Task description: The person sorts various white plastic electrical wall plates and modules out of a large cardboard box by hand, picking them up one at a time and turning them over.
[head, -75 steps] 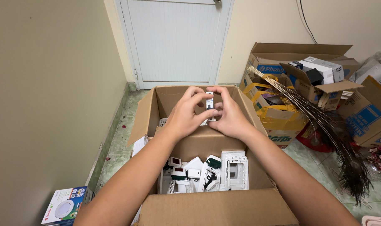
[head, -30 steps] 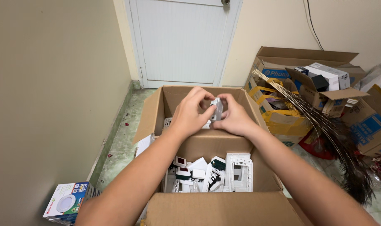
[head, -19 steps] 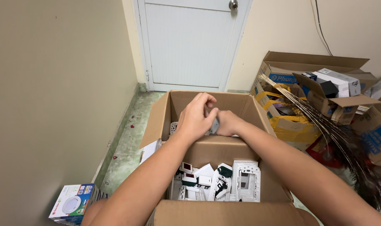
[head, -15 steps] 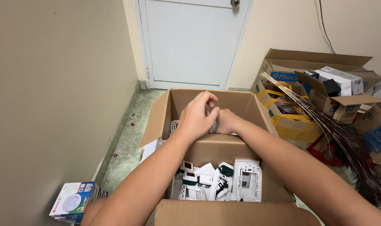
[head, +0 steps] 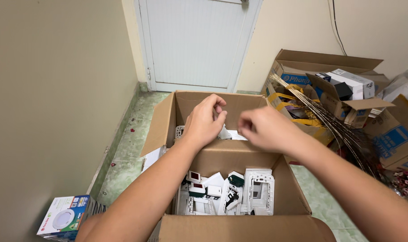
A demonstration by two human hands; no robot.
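An open cardboard box stands on the floor below me, split by a cardboard divider. The near compartment holds several white switch plates and socket modules. More white parts lie in the far compartment. My left hand hovers over the far compartment with its fingers loosely bent and nothing visible between thumb and forefinger. My right hand hangs a little to the right, apart from the left, its back toward me and its fingertips curled under, so what they hold is hidden.
A beige wall runs along the left and a white door closes the far end. A small blue-and-white lamp box lies at the lower left. Open cartons of boxed goods and a bundle of thin dry stalks crowd the right.
My hands were pressed together around a small white and grey part over the box. They have now drawn apart, and the part is no longer visible between them.
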